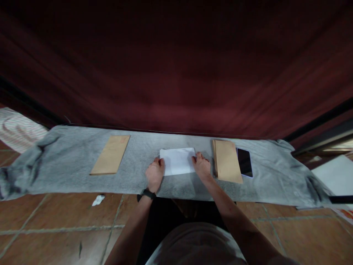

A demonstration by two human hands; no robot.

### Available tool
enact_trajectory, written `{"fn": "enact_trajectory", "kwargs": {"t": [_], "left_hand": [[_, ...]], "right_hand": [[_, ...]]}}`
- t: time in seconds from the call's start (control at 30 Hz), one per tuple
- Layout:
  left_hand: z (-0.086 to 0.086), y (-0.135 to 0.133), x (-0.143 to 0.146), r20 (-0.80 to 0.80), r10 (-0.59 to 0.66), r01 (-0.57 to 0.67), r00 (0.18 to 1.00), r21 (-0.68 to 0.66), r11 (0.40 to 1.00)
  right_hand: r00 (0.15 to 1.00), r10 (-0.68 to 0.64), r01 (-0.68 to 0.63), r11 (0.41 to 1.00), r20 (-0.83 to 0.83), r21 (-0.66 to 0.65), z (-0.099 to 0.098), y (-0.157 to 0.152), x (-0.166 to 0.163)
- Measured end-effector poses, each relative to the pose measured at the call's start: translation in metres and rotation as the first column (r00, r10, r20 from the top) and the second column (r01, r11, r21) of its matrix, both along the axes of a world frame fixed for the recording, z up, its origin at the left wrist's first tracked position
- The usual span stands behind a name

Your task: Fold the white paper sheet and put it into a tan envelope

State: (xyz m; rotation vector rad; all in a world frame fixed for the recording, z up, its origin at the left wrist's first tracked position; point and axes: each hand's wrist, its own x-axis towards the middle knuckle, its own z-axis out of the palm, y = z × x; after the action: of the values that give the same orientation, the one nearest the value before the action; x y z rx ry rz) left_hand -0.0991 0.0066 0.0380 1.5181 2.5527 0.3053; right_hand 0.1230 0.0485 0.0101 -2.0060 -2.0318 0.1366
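Note:
A white sheet of paper (178,162), looking folded, lies in front of me on the grey cloth (143,147). My left hand (155,173) grips its left edge between thumb and fingers, with a dark band on the wrist. At the opposite edge, my right hand (201,165) pinches the paper the same way. Just right of that hand sits a small stack of brown envelopes (228,162). Farther off to the left, another brown envelope (111,154) rests flat, apart from my left hand; whether more lie under it I cannot tell.
A phone (245,162) with a dark screen lies beside the right stack. Behind the cloth-covered surface rises a dark red fabric (176,92). On the tiled floor (68,213) there is a scrap of white paper (98,200).

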Motion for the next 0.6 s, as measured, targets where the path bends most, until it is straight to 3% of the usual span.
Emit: {"fn": "enact_trajectory", "kwargs": {"t": [0.13, 0.33, 0.6], "left_hand": [[-0.006, 0.003, 0.002, -0.080, -0.025, 0.024, 0.996, -0.022, 0.999], [-0.009, 0.002, 0.004, -0.119, -0.058, 0.054, 0.991, -0.038, 0.998], [-0.007, 0.003, 0.004, -0.082, -0.040, 0.037, 0.996, -0.037, 0.999]], "right_hand": [[0.998, 0.063, -0.062, 0.993, -0.012, 0.098, 0.002, -0.001, -0.004], [0.906, 0.423, -0.417, 0.899, -0.017, 0.131, 0.000, -0.015, -0.025], [0.919, 0.394, -0.391, 0.915, -0.009, 0.097, -0.025, -0.021, -0.029]]}}
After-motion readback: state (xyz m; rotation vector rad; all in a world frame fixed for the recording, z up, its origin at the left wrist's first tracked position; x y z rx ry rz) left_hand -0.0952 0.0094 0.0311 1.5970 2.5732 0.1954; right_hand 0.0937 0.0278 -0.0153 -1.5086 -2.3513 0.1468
